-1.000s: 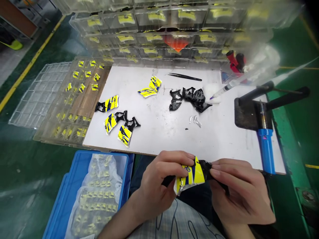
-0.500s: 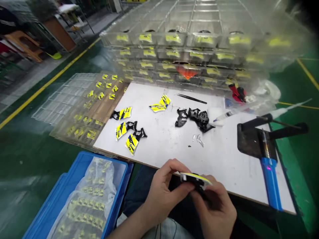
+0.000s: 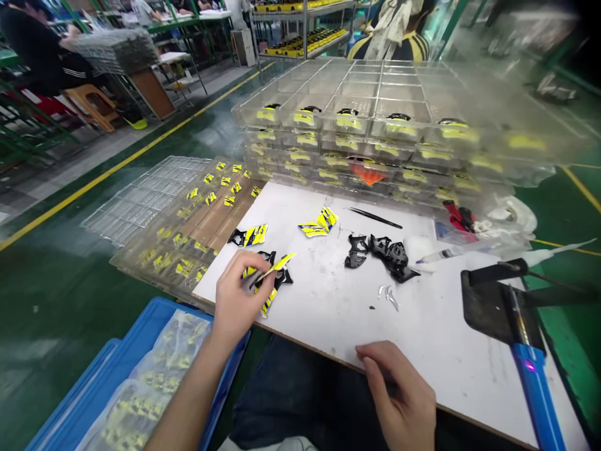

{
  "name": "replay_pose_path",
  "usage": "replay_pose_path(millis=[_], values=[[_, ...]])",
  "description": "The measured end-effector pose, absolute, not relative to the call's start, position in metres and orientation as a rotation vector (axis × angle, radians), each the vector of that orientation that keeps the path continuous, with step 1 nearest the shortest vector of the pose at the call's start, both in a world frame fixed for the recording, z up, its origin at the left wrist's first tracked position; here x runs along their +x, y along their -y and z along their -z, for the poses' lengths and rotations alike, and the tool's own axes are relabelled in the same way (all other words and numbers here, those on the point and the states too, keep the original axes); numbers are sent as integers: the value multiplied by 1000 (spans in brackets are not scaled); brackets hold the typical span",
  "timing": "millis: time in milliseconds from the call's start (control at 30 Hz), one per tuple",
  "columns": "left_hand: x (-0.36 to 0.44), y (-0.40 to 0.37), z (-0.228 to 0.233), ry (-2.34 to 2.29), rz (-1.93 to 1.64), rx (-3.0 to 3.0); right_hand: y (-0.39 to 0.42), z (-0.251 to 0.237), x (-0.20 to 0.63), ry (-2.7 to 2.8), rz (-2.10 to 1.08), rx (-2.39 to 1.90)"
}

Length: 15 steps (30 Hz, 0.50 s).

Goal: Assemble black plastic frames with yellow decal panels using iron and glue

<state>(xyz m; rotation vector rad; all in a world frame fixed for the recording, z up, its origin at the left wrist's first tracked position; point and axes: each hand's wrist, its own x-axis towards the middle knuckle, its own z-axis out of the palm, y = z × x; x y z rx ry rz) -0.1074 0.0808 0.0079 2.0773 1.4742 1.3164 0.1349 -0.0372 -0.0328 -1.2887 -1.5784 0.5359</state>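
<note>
Leaving two-handed hold, the thin yellow plastic panel (image 3: pixel 284 261) is pinched by the left hand (image 3: pixel 240 293) at nine o'clock over the white tabletop (image 3: pixel 422 338); the right hand (image 3: pixel 404 391), half-curled at six, looks empty: joint handling seems paused.

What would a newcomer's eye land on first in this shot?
Probably the tall stack of clear boxes along the far side of the white table, with yellow pieces showing through its front. Next, perhaps, the left hand, pinching a yellow part above the table's left side. The bright blue handle at the lower right also stands out.
</note>
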Motion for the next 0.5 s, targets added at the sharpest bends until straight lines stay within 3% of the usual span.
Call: replay_pose_path(millis=[167,500], values=[[-111,-134,-13,-1485,-779,2480,25,39,146,1630,-324,-1280],[-114,-160,-18,-1414,-399,2590,21,40,143,1736,-233,-1216]])
